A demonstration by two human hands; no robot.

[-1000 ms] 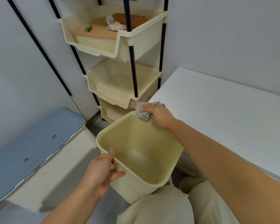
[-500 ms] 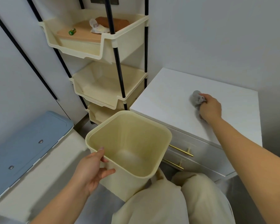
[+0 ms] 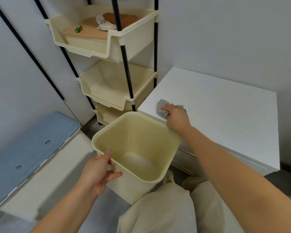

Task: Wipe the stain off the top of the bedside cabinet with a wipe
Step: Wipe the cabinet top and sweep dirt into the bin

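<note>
While the white bedside cabinet [image 3: 222,106] sits in the corner next to a cream shelf rack [image 3: 134,41], a cream bin [image 3: 141,137] is held up right by its front left edge. Left hand [image 3: 97,170] grips the bin, thumb over the rim, fingers on the outer wall. Right hand [image 3: 176,117] is on the cabinet top near that front left corner, fingers curled over a crumpled grey wipe [image 3: 161,107], pressing it onto the surface.

The white bedside cabinet top [image 3: 225,105] bears a crumpled grey wipe [image 3: 160,107].
</note>
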